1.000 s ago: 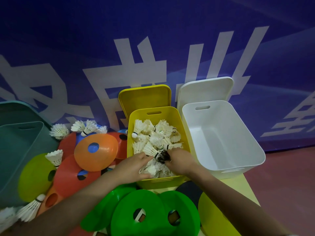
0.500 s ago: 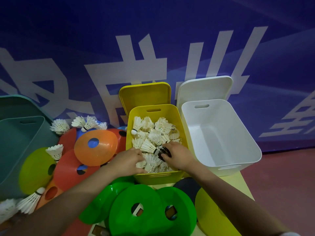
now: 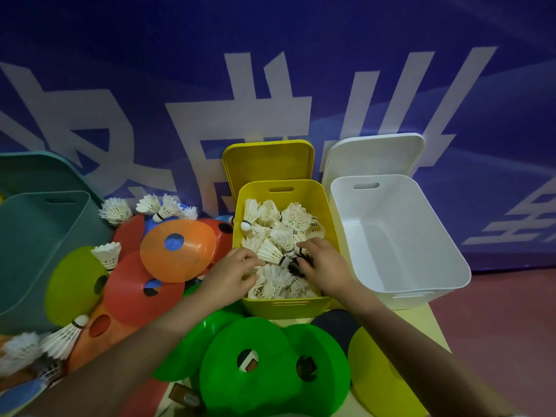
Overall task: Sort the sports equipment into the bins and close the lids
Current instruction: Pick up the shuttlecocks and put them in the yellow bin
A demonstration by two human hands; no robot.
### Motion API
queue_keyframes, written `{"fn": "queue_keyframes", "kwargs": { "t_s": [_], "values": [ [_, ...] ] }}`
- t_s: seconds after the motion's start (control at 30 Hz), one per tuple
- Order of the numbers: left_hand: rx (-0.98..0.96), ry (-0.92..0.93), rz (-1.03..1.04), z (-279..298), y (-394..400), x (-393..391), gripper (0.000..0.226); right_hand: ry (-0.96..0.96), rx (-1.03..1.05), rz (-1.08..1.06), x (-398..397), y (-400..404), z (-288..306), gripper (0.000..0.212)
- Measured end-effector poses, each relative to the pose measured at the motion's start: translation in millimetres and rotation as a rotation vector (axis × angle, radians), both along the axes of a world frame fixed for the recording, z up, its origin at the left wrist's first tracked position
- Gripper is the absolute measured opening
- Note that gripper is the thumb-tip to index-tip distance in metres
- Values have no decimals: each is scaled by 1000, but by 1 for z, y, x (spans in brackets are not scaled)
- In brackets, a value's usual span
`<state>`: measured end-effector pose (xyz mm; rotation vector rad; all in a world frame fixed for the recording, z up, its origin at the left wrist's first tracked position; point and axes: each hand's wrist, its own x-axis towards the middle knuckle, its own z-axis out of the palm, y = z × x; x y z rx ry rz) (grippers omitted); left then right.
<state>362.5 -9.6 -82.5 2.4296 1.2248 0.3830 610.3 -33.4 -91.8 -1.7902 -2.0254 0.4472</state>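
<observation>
hands (image 3: 233,273) spread apart, yellow bin (image 3: 285,307) – shuttlecocks (image 3: 276,233)

1. There is one view only, from a wide-angle camera worn on the person's head.
2. It looks forward and steeply down over both forearms, which enter from the bottom edge.
3. It sits close: the yellow bin (image 3: 282,303) lies at centre, the green cones (image 3: 270,341) right under the lens.
4. It faces a blue wall banner (image 3: 270,70) that fills the upper half.
5. Straight lines bow toward the edges.
</observation>
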Motion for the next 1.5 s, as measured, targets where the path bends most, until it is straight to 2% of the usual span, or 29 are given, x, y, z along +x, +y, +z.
{"fn": "queue_keyframes", "kwargs": {
  "t_s": [0.17,0.27,0.4,0.5,0.7,0.87,1.0,1.1,1.2,1.37,1.5],
  "values": [
    [-116,-309,211,13,7,-27,26,258,189,-90,-36,-8,20,26],
    [-233,-455,386,16,12,-58,25,409,261,-59,-84,-10,35,23],
    [-230,-479,468,8,9,-118,30,490,206,21,-159,-7,34,25],
    [-243,-467,520,5,-4,-173,33,520,86,31,-214,-8,14,23],
    [-262,-349,623,-25,-46,-286,26,428,-189,180,-315,-21,-36,28],
    [-198,-279,820,-46,-92,-373,21,213,-236,362,-399,-20,-49,39],
    [-146,-174,921,-46,-111,-426,29,77,-228,502,-454,-18,-58,50],
    [-89,-101,906,-46,-118,-452,37,7,-176,537,-483,-21,-63,54],
    [-152,-71,890,-51,-121,-471,49,-59,-137,561,-504,-20,-70,58],
    [-98,98,567,-58,-105,-467,66,-244,-126,591,-522,-9,-81,63],
    [-152,243,486,-67,-81,-461,81,-384,-140,611,-525,0,-79,62]
  ]
}}
